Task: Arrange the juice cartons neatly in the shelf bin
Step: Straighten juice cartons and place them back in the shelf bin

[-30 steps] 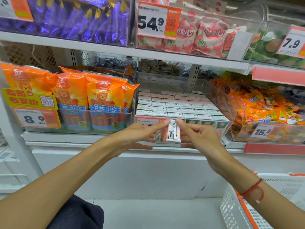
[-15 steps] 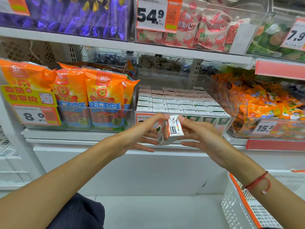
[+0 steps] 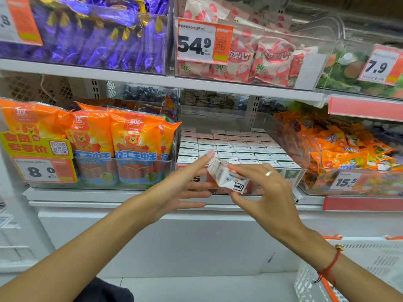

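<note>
The right hand pinches a small white-and-orange juice carton, tilted, in front of the clear plastic shelf bin. The left hand, fingers straight and spread, touches the carton's upper corner with its forefinger. Rows of matching cartons fill the bin.

Small white-and-orange juice carton tipping over from upright, now lying tilted in right hand. Left hand releasing pinch, fingers spreading straight, index fingertip alone touching carton's upper corner.
</note>
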Action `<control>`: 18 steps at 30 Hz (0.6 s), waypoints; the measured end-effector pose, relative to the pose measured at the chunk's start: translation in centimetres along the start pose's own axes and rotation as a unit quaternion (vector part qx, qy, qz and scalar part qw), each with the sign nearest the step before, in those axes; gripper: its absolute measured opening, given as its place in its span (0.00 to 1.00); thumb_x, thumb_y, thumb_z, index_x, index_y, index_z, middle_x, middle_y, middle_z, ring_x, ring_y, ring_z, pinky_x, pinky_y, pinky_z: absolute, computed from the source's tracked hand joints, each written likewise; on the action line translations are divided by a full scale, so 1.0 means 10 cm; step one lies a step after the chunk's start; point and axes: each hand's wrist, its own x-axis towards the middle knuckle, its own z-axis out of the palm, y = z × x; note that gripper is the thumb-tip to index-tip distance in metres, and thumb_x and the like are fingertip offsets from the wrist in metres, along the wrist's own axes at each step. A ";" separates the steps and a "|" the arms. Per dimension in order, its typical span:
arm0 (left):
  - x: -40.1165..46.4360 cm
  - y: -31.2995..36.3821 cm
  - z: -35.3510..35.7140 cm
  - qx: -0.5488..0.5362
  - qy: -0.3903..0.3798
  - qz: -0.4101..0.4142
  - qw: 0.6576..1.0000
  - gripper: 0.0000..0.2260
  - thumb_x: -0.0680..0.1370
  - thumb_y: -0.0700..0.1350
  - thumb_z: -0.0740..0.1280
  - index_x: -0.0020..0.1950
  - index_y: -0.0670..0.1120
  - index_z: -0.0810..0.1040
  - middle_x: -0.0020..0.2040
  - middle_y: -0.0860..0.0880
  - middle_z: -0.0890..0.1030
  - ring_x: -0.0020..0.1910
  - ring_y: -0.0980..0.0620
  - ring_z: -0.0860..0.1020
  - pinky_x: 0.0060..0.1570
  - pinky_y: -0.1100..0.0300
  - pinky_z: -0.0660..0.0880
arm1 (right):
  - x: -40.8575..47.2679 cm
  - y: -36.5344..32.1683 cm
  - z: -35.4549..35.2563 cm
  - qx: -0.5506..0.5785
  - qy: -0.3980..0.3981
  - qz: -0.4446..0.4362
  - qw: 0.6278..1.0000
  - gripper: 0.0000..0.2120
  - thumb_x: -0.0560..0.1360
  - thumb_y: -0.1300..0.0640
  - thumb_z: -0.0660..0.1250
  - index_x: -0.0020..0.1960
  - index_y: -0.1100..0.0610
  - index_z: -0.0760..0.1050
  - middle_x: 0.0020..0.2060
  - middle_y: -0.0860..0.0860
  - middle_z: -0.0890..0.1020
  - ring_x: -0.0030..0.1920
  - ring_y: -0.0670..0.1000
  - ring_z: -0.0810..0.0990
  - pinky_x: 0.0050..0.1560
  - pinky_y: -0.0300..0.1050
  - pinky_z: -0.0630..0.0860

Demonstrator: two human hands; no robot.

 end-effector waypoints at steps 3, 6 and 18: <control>-0.01 0.00 -0.04 -0.048 -0.018 -0.017 0.999 0.26 0.63 0.65 0.75 0.52 0.49 0.83 0.47 0.48 0.86 0.47 0.51 0.85 0.39 0.59 0.81 | -0.03 0.04 0.01 -0.038 -0.026 -0.085 0.995 0.25 0.66 0.61 0.79 0.62 0.54 0.79 0.55 0.48 0.83 0.54 0.52 0.79 0.53 0.44 0.77; 0.01 -0.03 -0.02 -0.060 -0.005 0.001 0.998 0.16 0.66 0.55 0.77 0.50 0.49 0.83 0.45 0.47 0.87 0.44 0.52 0.85 0.36 0.62 0.80 | -0.06 0.07 0.03 -0.040 -0.035 -0.109 0.993 0.26 0.66 0.61 0.79 0.63 0.54 0.79 0.56 0.49 0.82 0.56 0.50 0.77 0.57 0.38 0.72; 0.06 -0.02 0.04 0.206 0.169 0.310 0.913 0.19 0.74 0.44 0.73 0.56 0.65 0.71 0.47 0.60 0.80 0.42 0.65 0.81 0.38 0.66 0.80 | 0.13 -0.09 0.00 0.173 -0.031 0.110 0.978 0.24 0.76 0.42 0.66 0.70 0.37 0.64 0.63 0.33 0.71 0.66 0.37 0.69 0.62 0.42 0.74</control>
